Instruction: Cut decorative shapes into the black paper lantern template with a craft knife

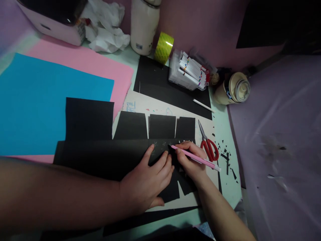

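A long black paper with cut flaps along its far and near edges lies in front of me. My left hand rests on it, fingers spread and pressing it down. In my right hand is a pink pen, its dark tip on the black paper just beyond my left fingertips. Small pale star outlines show near the tip. Tiny cut notches run along the paper's fold by my right hand. Red-handled scissors lie just right of that hand, their blades pointing away.
Blue paper and pink paper lie at left. At the back stand a white bottle, yellow tape roll and marker box. A white stick lies beyond the scissors. Black scraps litter the right edge, below a jar.
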A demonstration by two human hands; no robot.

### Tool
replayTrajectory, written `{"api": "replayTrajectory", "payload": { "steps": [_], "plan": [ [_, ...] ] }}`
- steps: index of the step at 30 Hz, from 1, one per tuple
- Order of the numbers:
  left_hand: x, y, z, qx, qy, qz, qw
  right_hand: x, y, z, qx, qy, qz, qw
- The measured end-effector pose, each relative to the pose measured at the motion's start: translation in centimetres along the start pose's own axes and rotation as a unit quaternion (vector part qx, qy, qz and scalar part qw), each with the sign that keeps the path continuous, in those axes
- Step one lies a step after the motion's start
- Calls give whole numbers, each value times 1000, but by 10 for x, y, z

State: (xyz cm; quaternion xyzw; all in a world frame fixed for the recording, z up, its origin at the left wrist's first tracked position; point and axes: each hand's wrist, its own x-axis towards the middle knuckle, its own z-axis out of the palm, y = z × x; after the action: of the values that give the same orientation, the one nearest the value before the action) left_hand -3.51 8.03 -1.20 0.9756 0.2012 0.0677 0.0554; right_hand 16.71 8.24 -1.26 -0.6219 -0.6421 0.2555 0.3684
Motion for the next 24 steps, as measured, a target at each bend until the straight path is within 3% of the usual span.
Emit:
{"api": "replayTrajectory", "payload": {
  "steps": [24],
  "plan": [
    [-1,-1,-1,-4,-12,5,1000,1,0,-3,6,33,7,999]
  ]
}}
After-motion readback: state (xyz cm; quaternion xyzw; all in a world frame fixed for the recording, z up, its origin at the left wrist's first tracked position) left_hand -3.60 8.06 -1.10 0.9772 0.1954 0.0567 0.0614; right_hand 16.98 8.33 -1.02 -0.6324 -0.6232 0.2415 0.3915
